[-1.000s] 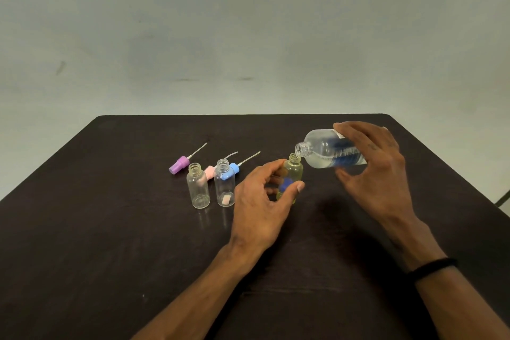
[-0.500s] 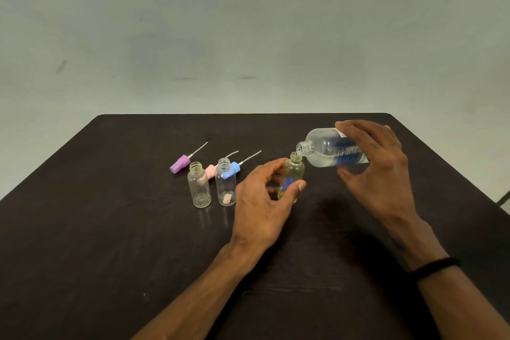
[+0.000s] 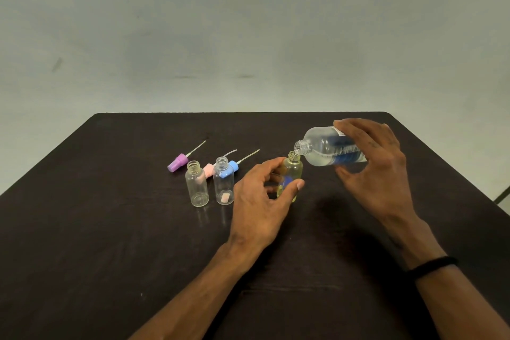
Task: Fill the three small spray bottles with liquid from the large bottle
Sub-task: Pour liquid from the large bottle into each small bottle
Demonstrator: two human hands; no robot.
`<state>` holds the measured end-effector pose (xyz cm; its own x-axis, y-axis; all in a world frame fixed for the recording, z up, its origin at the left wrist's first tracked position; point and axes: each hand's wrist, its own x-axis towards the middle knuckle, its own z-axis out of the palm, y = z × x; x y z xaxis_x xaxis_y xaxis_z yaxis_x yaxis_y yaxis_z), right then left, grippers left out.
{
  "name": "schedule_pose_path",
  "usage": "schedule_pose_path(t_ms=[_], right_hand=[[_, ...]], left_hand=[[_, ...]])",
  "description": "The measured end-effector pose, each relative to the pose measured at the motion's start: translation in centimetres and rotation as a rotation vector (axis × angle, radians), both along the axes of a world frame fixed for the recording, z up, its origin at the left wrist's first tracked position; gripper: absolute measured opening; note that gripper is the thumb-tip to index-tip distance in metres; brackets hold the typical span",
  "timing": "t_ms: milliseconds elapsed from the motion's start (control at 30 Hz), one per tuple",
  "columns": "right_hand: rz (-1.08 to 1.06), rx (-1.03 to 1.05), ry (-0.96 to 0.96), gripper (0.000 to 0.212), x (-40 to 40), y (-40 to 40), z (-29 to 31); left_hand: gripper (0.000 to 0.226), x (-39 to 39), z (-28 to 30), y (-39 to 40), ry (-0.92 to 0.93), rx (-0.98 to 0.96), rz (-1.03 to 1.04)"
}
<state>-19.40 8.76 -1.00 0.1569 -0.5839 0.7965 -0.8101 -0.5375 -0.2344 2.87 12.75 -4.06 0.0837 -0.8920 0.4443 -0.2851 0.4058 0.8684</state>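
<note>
My left hand (image 3: 259,199) grips small spray bottle (image 3: 289,176) upright on bench (image 3: 110,229). My right hand (image 3: 372,168) holds large bottle (image 3: 323,149) tipped, mouth over its neck. Two clear bottles (image 3: 197,183) stand left.

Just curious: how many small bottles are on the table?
3: one at left, one beside it, one held by the left hand under the large bottle.

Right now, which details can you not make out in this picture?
- Head view: the fill level in the small bottle, covered by the left hand and its fingers.
- Any liquid stream at the large bottle mouth: too fine.
- Large bottle's base: behind the right hand.
</note>
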Motion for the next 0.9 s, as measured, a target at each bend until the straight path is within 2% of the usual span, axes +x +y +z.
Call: schedule_pose_path(t_ms=[900], right_hand=[[-0.004, 0.036, 0.01, 0.092, 0.09, -0.01, -0.39]], left_hand=[[0.049, 0.08, 0.04, 0.0, 0.007, 0.041, 0.012]])
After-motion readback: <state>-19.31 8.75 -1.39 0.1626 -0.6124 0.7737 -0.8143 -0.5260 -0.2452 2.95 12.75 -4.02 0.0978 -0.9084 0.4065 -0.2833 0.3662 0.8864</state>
